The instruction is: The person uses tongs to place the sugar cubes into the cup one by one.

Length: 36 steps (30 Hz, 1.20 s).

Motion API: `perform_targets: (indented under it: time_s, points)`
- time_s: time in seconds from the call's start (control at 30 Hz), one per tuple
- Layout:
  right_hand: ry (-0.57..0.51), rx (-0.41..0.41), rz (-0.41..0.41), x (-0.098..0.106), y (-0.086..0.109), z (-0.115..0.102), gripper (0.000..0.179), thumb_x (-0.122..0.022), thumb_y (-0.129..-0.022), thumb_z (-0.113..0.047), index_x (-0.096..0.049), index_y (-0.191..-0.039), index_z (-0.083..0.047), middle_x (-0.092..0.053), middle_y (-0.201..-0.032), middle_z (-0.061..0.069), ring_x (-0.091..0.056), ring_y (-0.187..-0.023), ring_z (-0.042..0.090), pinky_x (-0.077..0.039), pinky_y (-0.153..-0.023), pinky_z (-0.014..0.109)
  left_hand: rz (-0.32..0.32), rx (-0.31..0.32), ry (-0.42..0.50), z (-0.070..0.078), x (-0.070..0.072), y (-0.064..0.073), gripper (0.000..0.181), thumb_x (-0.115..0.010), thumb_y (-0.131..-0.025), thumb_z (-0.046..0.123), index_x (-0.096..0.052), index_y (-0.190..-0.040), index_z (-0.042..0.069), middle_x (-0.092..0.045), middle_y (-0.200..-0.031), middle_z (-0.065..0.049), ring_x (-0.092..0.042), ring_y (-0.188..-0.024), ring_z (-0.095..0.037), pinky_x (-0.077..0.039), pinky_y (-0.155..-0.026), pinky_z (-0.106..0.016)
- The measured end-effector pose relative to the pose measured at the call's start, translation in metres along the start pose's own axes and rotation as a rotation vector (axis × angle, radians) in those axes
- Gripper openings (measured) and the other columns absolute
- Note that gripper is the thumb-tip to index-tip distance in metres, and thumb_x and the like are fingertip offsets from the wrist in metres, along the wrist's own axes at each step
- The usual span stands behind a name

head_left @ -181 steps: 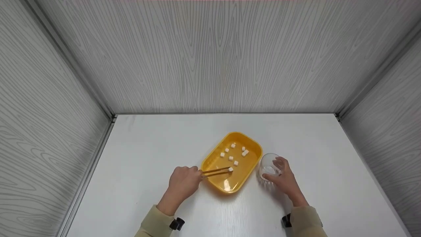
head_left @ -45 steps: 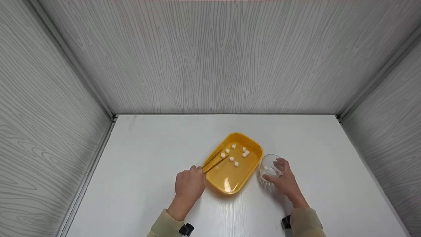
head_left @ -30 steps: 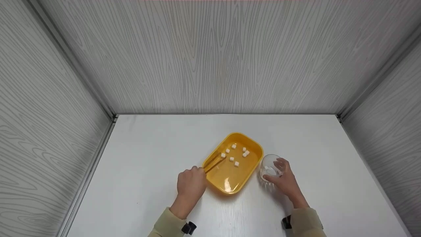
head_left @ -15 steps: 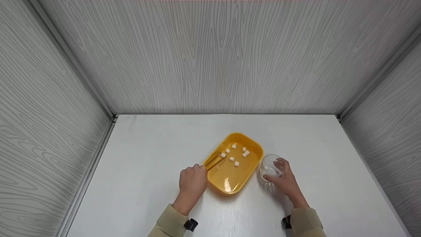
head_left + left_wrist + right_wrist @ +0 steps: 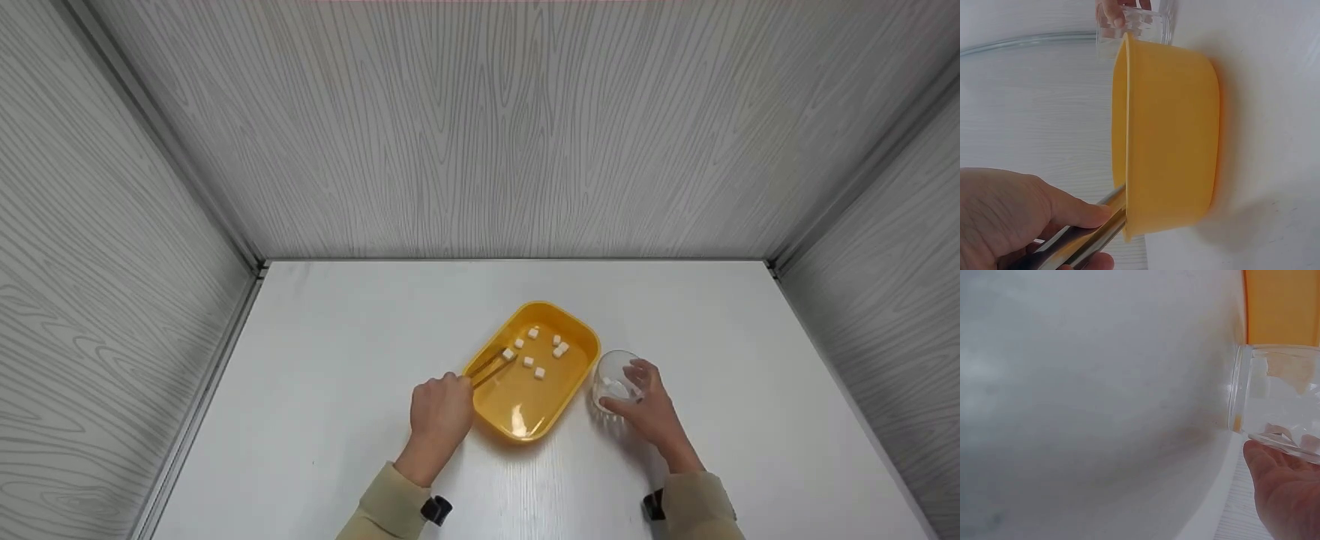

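At the left of the yellow tray (image 5: 502, 405), the left hand (image 5: 441, 409) grips metal tongs (image 5: 1098, 239), tips inside it, flanking 1 of 8 white cubes (image 5: 508, 354). Just right of the tray, the right hand (image 5: 646, 399) clasps an upright glass (image 5: 612, 369).

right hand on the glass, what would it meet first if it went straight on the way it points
The glass in the right hand would probably meet the yellow tray first; whether they now touch is hard to judge.
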State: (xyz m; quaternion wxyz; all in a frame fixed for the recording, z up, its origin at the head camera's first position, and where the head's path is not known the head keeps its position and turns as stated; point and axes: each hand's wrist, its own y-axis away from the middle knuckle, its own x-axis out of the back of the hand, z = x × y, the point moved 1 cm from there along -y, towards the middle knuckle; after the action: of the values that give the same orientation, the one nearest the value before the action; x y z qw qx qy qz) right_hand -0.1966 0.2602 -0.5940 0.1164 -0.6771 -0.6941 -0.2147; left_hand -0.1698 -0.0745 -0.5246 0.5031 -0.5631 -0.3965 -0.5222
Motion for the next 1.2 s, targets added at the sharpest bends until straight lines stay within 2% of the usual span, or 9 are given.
perform_targets:
  time_s: [0.1,0.23,0.37,0.6,0.8,1.2]
  points:
    - [-0.002,-0.001,-0.002,-0.0002,-0.0002,0.0001,0.097,-0.086,-0.076,-0.03,-0.024,-0.147,-0.009,-0.036,-0.151,0.019,-0.029,-0.141,0.036,-0.026,-0.11,0.053,0.002,-0.006,-0.003,-0.0008,-0.0005,-0.0003,0.008,-0.07,-0.084,0.003,-0.075,-0.078,0.005,-0.059,-0.062,-0.008,-0.06,-0.055,-0.022,-0.047,-0.047,-0.037]
    - [-0.001,-0.01,-0.001,-0.0004,-0.0002,0.0004,0.097,-0.086,-0.076,-0.03,-0.025,-0.147,-0.01,-0.036,-0.152,0.019,-0.029,-0.141,0.037,-0.026,-0.11,0.055,-0.038,0.005,-0.01,-0.0015,-0.0006,-0.001,0.007,-0.069,-0.086,0.005,-0.076,-0.083,0.006,-0.06,-0.065,-0.008,-0.061,-0.059,-0.023,-0.048,-0.051,-0.038]
    - [0.008,-0.017,-0.002,-0.0003,0.0001,0.0003,0.097,-0.086,-0.076,-0.031,-0.024,-0.148,-0.01,-0.036,-0.152,0.019,-0.029,-0.141,0.038,-0.026,-0.109,0.057,-0.06,0.016,-0.016,-0.0021,-0.0015,-0.0009,0.007,-0.069,-0.087,0.006,-0.076,-0.085,0.006,-0.06,-0.066,-0.008,-0.059,-0.058,-0.021,-0.048,-0.052,-0.037]
    - [-0.006,-0.027,-0.001,-0.0001,0.0002,0.0008,0.097,-0.086,-0.076,-0.031,-0.024,-0.148,-0.011,-0.035,-0.152,0.018,-0.029,-0.141,0.037,-0.027,-0.109,0.056,-0.05,0.017,-0.014,-0.0034,-0.001,0.0,0.008,-0.069,-0.087,0.006,-0.076,-0.083,0.005,-0.061,-0.065,-0.008,-0.057,-0.056,-0.019,-0.048,-0.051,-0.037]
    - [-0.007,-0.017,-0.003,-0.0003,0.0002,0.001,0.097,-0.086,-0.076,-0.032,-0.024,-0.148,-0.011,-0.036,-0.151,0.018,-0.03,-0.141,0.037,-0.026,-0.109,0.057,-0.08,0.034,-0.012,-0.0042,-0.0003,0.0005,0.008,-0.069,-0.089,0.008,-0.076,-0.087,0.005,-0.058,-0.066,-0.007,-0.051,-0.054,-0.017,-0.048,-0.053,-0.036]
    - [-0.016,-0.007,-0.001,-0.0006,0.0016,0.0022,0.096,-0.085,-0.077,-0.032,-0.024,-0.148,-0.01,-0.035,-0.152,0.017,-0.029,-0.142,0.034,-0.025,-0.11,0.055,-0.025,0.016,-0.007,-0.0061,0.0026,0.0085,0.007,-0.071,-0.087,0.011,-0.074,-0.087,0.004,-0.055,-0.063,-0.006,-0.049,-0.052,-0.015,-0.048,-0.051,-0.034]
